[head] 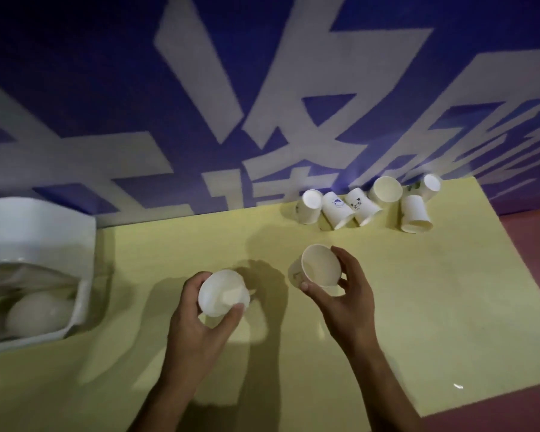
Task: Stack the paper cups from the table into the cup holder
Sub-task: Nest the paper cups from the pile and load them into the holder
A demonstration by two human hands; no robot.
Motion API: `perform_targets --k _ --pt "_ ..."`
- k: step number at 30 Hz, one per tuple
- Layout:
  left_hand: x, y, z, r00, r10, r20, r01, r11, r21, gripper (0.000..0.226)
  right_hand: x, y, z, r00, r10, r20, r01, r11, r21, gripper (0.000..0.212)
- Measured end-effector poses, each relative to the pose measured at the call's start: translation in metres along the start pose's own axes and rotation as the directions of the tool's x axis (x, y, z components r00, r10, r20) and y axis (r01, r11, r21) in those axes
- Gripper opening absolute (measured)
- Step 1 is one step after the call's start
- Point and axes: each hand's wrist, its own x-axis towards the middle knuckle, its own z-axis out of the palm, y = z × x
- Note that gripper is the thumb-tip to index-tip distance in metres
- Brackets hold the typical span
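My left hand [197, 319] grips a white paper cup [223, 293] just above the yellow table [418, 307], its mouth turned toward me. To its right, my right hand [346, 297] holds a second paper cup [318, 265] with the open mouth facing up and left, thumb below the rim and fingers round the far side. Several more paper cups [362, 205] lie tipped over in a row at the table's back edge, some printed with small pictures. No cup holder is identifiable.
A white bag [44, 232] stands at the left edge of the table, open toward me, with clear wrapping and a round white object [39, 313] inside. A blue wall banner with large white characters rises behind the table. Reddish floor shows at the right.
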Motion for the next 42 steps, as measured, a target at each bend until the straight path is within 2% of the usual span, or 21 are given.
perform_targets --k 3,8,10,16,20,23,27,31,33,36,39,42 --pt "-0.009 -0.021 -0.074 0.998 0.044 -0.039 -0.044 0.999 0.006 0.060 -0.046 -0.034 0.070 0.997 -0.046 0.061 0.043 0.998 0.045 0.069" --pt "-0.025 -0.059 -0.190 0.988 0.099 -0.116 -0.099 0.995 0.002 0.062 -0.118 -0.076 0.180 0.994 -0.046 0.102 0.034 0.993 0.114 0.066" --pt "-0.029 -0.073 -0.227 0.978 0.133 -0.158 -0.131 0.991 0.024 0.063 -0.140 -0.087 0.214 0.990 -0.054 0.133 0.037 0.992 0.125 0.065" --pt "-0.014 -0.111 -0.300 0.942 0.120 -0.313 -0.109 0.993 0.052 0.070 -0.179 -0.108 0.276 0.982 -0.058 0.181 0.029 0.987 0.156 0.069" --pt "0.014 -0.119 -0.307 0.952 0.090 -0.294 -0.071 0.995 0.075 0.068 -0.187 -0.112 0.294 0.984 -0.043 0.170 0.008 0.979 0.204 0.062" --pt "0.031 -0.135 -0.298 0.962 0.125 -0.243 -0.070 0.972 0.223 0.071 -0.186 -0.115 0.302 0.990 -0.036 0.136 0.009 0.981 0.195 0.066" --pt "0.046 -0.153 -0.293 0.988 0.026 -0.155 0.017 0.962 0.272 0.077 -0.183 -0.118 0.311 0.993 -0.036 0.117 0.018 0.989 0.149 0.071" --pt "0.057 -0.163 -0.292 0.996 -0.007 -0.092 0.036 0.947 0.320 0.087 -0.181 -0.125 0.328 0.987 -0.069 0.143 0.052 0.992 0.118 0.080" --pt "0.059 -0.165 -0.296 0.998 -0.045 -0.032 0.052 0.956 0.288 0.092 -0.180 -0.127 0.339 0.977 -0.107 0.182 0.089 0.991 0.102 0.078" --pt "0.055 -0.160 -0.303 0.994 -0.105 0.038 0.098 0.983 0.156 0.087 -0.175 -0.129 0.351 0.974 -0.133 0.183 0.119 0.989 0.087 0.077" --pt "0.052 -0.163 -0.303 0.993 -0.114 0.040 0.106 0.979 0.174 0.085 -0.171 -0.128 0.354 0.972 -0.143 0.184 0.130 0.988 0.084 0.078" --pt "0.055 -0.163 -0.302 0.992 -0.117 0.044 0.108 0.978 0.179 0.084 -0.171 -0.125 0.362 0.953 -0.162 0.255 0.156 0.987 0.043 0.079"
